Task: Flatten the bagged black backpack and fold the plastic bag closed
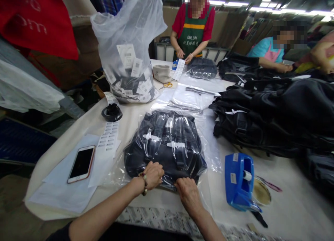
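A black backpack (164,147) lies flat inside a clear plastic bag (118,166) on the table in front of me. White strips sit on its two straps under the film. My left hand (152,175), with a beaded bracelet at the wrist, is closed at the near edge of the bag, left of centre. A short way to the right, my right hand (188,190) has its fingers curled onto the same near edge. The fingertips of both hands are partly hidden against the plastic.
Left of the bag are a phone (82,164), a label sheet (108,138) and a tape roll (111,113). A blue tape dispenser (236,182) stands right. Black bags (273,112) are piled at the right; a sack of tags (130,67) stands behind. Co-workers (193,32) work across the table.
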Demonstrator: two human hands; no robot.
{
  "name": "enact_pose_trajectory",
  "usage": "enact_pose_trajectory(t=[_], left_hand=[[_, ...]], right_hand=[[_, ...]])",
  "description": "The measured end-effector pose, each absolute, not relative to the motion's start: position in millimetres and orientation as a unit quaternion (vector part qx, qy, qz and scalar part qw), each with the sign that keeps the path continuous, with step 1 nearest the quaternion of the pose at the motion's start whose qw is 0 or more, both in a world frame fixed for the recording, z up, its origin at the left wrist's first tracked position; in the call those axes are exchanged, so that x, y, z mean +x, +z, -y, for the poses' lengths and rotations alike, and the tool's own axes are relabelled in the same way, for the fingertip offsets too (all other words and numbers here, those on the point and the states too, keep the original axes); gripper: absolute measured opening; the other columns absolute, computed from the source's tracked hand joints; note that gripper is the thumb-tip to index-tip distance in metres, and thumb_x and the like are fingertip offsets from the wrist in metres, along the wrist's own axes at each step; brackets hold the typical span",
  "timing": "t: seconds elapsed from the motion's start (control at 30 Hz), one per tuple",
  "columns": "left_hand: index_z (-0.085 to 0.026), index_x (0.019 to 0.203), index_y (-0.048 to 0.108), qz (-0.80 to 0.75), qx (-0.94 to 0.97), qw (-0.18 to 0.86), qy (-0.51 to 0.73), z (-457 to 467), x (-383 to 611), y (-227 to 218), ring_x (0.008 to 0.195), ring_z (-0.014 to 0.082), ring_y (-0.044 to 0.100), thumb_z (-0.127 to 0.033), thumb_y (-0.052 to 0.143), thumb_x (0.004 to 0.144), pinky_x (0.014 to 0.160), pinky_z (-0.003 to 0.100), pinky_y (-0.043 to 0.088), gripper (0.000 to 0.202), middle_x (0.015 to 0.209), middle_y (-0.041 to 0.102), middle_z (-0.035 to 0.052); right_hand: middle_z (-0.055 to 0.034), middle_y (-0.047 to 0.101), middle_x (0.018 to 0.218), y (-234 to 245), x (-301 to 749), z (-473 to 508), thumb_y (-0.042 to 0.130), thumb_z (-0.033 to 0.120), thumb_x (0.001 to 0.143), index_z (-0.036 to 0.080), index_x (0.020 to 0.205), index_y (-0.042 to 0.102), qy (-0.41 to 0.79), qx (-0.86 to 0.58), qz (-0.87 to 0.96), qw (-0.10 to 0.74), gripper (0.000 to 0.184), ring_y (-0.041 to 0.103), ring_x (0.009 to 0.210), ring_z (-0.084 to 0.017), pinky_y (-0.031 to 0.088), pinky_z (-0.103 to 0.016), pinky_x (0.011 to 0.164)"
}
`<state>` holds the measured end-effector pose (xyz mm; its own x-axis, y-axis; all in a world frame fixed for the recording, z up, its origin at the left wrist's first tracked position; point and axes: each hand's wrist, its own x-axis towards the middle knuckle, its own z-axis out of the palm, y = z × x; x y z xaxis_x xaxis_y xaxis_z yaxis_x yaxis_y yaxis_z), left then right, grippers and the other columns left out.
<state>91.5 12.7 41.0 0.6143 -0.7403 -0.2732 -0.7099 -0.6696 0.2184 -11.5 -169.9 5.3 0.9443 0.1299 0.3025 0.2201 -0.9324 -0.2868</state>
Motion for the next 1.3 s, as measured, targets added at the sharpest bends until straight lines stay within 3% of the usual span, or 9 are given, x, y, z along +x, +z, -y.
enact_pose_trajectory(t=[0.3,0.4,0.7,1.1,1.3], left_hand=[[-0.016,0.08,0.055,0.374,0.905,0.05,-0.198,5.1,80.6,56.9,0.086,0.0231,0.052,-0.029,0.069,0.076,0.074,0.035,0.035,0.02,0.085,0.058,0.0048],[-0.015,0.084,0.054,0.371,0.905,0.06,-0.202,14.9,72.0,57.1,0.091,0.0236,0.051,-0.025,0.068,0.077,0.077,0.036,0.036,0.018,0.091,0.058,0.0065],[-0.019,0.088,0.053,0.347,0.905,0.104,-0.221,18.8,64.4,45.5,0.093,0.0206,0.049,-0.018,0.065,0.079,0.079,0.036,0.033,0.015,0.094,0.057,0.0022],[-0.018,0.081,0.053,0.286,0.915,0.121,-0.256,26.4,67.4,42.9,0.094,0.0216,0.048,-0.022,0.053,0.084,0.081,0.037,0.03,0.005,0.091,0.057,0.0041],[-0.018,0.08,0.054,0.281,0.912,0.134,-0.266,25.0,68.2,42.4,0.096,0.0211,0.048,-0.024,0.053,0.084,0.082,0.036,0.029,0.007,0.092,0.057,0.0038]], right_hand=[[0.0009,0.054,0.063,3.3,-8.5,169.6,0.044,0.014,0.09,0.021,0.069,0.049,-0.154,-0.973,0.078,0.156,0.022,0.047,0.062,-0.018,0.025,-0.03,0.065],[0.0002,0.054,0.063,1.4,-8.0,167.4,0.043,0.013,0.089,0.021,0.07,0.049,-0.157,-0.973,0.071,0.152,0.022,0.048,0.063,-0.019,0.026,-0.031,0.066],[0.0007,0.055,0.063,2.8,-9.0,169.9,0.044,0.015,0.09,0.021,0.07,0.049,-0.144,-0.974,0.069,0.16,0.022,0.048,0.062,-0.018,0.026,-0.029,0.066],[0.0006,0.053,0.068,15.2,-22.5,181.7,0.046,0.011,0.085,0.02,0.078,0.053,-0.116,-0.972,0.117,0.167,0.013,0.045,0.065,-0.018,0.026,-0.029,0.065],[-0.0027,0.054,0.071,14.4,-51.1,212.8,0.039,-0.001,0.075,0.017,0.087,0.055,-0.124,-0.976,0.109,0.14,0.027,0.045,0.069,-0.02,0.029,-0.03,0.069]])
